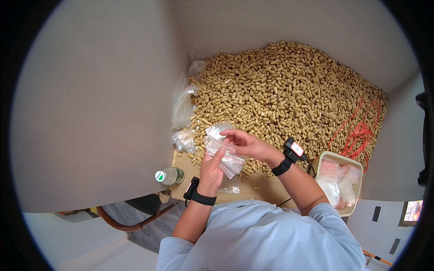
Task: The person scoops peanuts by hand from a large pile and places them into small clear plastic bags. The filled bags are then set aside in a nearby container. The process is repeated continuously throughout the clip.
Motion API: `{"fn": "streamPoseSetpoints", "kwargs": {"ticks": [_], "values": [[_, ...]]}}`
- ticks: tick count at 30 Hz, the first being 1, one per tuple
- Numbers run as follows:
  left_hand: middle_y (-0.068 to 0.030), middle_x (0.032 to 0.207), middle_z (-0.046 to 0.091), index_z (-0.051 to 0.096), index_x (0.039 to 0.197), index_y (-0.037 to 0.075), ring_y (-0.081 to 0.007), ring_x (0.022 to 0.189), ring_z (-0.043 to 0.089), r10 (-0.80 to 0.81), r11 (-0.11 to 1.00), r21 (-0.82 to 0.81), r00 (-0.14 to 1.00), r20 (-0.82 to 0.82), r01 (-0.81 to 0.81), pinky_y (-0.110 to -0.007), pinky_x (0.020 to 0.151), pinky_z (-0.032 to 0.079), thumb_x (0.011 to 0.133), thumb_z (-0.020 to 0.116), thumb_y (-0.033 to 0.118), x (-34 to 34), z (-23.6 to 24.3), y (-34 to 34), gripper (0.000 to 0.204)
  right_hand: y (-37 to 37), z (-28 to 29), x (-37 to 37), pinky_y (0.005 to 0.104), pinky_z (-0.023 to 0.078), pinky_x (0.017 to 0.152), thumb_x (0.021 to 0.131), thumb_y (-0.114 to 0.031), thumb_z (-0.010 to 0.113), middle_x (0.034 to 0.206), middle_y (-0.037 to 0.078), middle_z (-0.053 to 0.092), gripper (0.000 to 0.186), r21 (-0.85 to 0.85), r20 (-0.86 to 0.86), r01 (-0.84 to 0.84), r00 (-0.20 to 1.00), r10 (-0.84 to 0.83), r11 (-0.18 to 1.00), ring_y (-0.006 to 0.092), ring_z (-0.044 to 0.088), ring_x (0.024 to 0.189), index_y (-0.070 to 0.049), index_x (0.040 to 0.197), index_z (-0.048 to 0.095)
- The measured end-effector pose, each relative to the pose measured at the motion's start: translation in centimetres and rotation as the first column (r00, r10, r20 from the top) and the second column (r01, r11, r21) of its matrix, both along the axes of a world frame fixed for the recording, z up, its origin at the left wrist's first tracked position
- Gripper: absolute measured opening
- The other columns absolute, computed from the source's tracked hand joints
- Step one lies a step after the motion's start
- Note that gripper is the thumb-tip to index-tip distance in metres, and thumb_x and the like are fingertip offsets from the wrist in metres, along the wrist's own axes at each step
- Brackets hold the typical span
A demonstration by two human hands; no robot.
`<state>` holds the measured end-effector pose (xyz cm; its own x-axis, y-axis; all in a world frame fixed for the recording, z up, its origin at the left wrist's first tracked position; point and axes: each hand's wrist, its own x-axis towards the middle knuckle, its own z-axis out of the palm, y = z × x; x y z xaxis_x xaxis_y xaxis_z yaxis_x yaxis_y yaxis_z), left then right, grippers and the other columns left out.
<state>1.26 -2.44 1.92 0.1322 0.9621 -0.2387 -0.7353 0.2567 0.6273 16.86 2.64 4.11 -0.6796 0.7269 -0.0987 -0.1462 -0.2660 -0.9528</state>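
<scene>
A fanned stack of small clear zip bags with reddish seal strips is gripped in my left hand, its thumb lying on top of them. My right hand is at the upper part of the same stack, its fingers bent and its thumb against the plastic; the fingertips partly cover what they pinch. Beyond both hands spreads a large heap of unshelled peanuts. Another clear bag lies on the wooden surface below my hands.
At right stands a cream plastic container with more clear bags. Red string trails over the peanuts behind it. A clear bottle stands at left, below crumpled plastic bags. Tall pale panels enclose the heap.
</scene>
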Motion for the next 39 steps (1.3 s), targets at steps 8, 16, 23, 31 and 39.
{"fn": "streamPoseSetpoints", "kwargs": {"ticks": [8,16,23,31,39], "values": [[-0.0151,0.124,0.051,0.037,0.131,-0.003,-0.0272,0.115,0.051,0.068,0.996,-0.066,0.994,0.089,-0.062,-0.043,0.101,0.04,0.082,0.049,-0.002,-1.9,0.1,0.8,0.051,3.0,1.2,1.0,0.0248,0.04,0.087,0.081,0.0,0.056,0.1,0.001,0.052,0.042,0.021,-0.027,0.294,0.956,-0.293,0.956,0.0091,0.05,0.094,-0.008,0.122,0.051],[-0.0141,0.131,0.045,0.034,0.134,0.0,-0.0286,0.123,0.043,0.195,0.98,-0.094,0.947,0.255,-0.177,-0.047,0.106,0.033,0.079,0.044,-0.003,-3.6,0.2,1.1,0.056,6.3,4.3,0.6,0.0372,0.041,0.089,0.074,0.001,0.061,0.107,0.012,0.055,0.037,0.996,0.07,0.001,0.573,-0.816,0.086,0.0256,0.052,0.098,-0.005,0.109,0.055],[-0.0133,0.13,0.045,0.032,0.135,0.0,-0.0262,0.12,0.045,0.197,0.98,-0.05,0.943,0.269,-0.19,-0.042,0.104,0.035,0.086,0.046,0.0,-3.1,0.3,1.2,0.051,-0.1,2.4,-2.7,0.0378,0.044,0.074,0.07,-0.017,0.071,0.086,0.012,0.053,0.031,0.867,0.271,-0.029,0.865,-0.422,0.497,0.0298,0.051,0.083,-0.003,0.095,0.061],[-0.0113,0.125,0.049,0.037,0.132,0.001,-0.0234,0.116,0.048,0.26,0.966,-0.02,0.963,0.069,-0.26,-0.039,0.102,0.037,0.084,0.05,-0.004,-1.3,0.5,1.0,0.051,-1.2,1.6,-2.5,0.0381,0.044,0.069,0.076,-0.014,0.066,0.081,0.012,0.053,0.018,0.816,0.307,0.044,0.812,-0.496,0.577,0.0292,0.052,0.077,-0.001,0.087,0.059],[-0.0077,0.114,0.055,0.045,0.123,0.001,-0.0171,0.103,0.055,0.369,0.928,0.097,0.926,-0.083,-0.361,-0.031,0.091,0.043,0.083,0.049,-0.007,-0.2,-0.1,0.8,0.041,-1.8,-0.2,-2.6,0.0325,0.045,0.061,0.08,-0.006,0.059,0.081,0.013,0.054,0.006,0.547,0.293,0.352,0.77,-0.567,0.76,0.0257,0.055,0.069,-0.001,0.084,0.056]]}}
